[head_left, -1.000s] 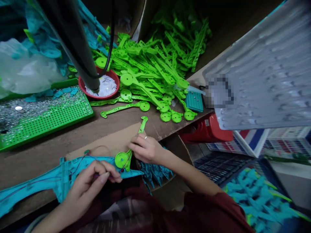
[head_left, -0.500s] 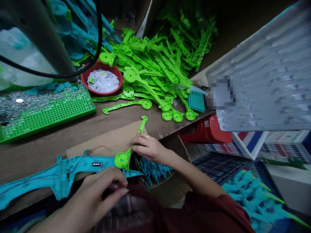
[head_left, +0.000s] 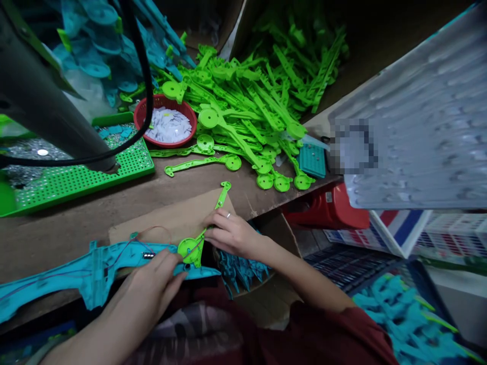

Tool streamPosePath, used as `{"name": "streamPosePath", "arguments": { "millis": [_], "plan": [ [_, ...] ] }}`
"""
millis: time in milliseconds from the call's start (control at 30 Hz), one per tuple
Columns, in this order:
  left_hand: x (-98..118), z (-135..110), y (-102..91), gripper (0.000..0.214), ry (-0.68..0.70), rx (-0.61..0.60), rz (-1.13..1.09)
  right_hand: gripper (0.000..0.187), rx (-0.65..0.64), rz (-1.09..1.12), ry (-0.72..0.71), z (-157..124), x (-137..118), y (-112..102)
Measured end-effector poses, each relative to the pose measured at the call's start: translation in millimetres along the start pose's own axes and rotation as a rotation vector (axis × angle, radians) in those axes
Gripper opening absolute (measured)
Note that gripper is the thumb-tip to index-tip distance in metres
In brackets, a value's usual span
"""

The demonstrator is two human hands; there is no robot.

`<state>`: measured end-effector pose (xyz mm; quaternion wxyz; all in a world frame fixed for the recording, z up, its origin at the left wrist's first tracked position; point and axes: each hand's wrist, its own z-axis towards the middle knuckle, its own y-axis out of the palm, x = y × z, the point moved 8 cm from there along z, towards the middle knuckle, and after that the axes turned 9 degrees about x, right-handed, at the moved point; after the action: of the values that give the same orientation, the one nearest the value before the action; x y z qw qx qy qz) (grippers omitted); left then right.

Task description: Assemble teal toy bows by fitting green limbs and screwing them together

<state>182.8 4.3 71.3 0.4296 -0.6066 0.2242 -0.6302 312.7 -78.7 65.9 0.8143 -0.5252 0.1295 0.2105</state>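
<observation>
The left forearm (head_left: 95, 329) slants up and inward over the bench (head_left: 160, 195)'s near edge, its wrist (head_left: 124, 301) roughly in line with it. The left hand (head_left: 154, 279) lies back up, fingers bent together, the thumb (head_left: 175, 286) stretched out just below the forefinger. The right forearm (head_left: 308, 279) reaches in from the other side, bare below the sleeve. At the bench's right edge, near its front corner, the right hand (head_left: 232, 234) is folded in a grip, knuckles up, thumb hidden.
</observation>
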Motion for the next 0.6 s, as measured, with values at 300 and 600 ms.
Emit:
{"name": "streamPosePath", "arguments": {
  "millis": [300, 600],
  "plan": [
    [-13.8, 20.0, -11.3, 0.035, 0.107, -0.054, 0.239, 0.024, 0.032, -0.214, 0.073, 23.7, -2.0, -0.6],
    [-22.8, 27.1, -16.4, 0.029, -0.079, -0.116, 0.056, 0.018, -0.046, -0.221, -0.066, 27.0, -14.4, 10.8]
  ]
}}
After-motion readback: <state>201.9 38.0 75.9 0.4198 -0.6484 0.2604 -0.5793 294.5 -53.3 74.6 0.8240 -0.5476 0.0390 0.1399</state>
